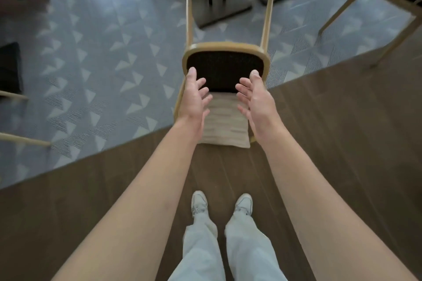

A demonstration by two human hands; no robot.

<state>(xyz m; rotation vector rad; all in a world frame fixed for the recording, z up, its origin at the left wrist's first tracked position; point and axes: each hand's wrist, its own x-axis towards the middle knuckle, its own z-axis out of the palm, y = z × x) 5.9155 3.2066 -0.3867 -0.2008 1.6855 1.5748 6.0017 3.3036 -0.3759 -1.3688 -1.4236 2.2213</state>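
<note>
A chair (225, 47) with a tan frame lies tipped over on the floor, its dark underside facing me and two legs pointing away toward the far side. Its beige seat back (225, 121) rests on the wooden floor near me. My left hand (194, 96) hovers at the left edge of the chair's frame with fingers spread and straight. My right hand (255, 96) mirrors it at the right edge, palm turned inward, fingers relaxed. Neither hand plainly grips the frame; whether they touch it I cannot tell.
Grey patterned carpet (102, 64) meets brown wooden flooring (331, 132) along a diagonal edge. Black table bases (219, 4) stand beyond the chair. Another tan chair (392, 2) stands at the upper right, chair legs (22, 139) show at the left. My feet (221, 205) stand below.
</note>
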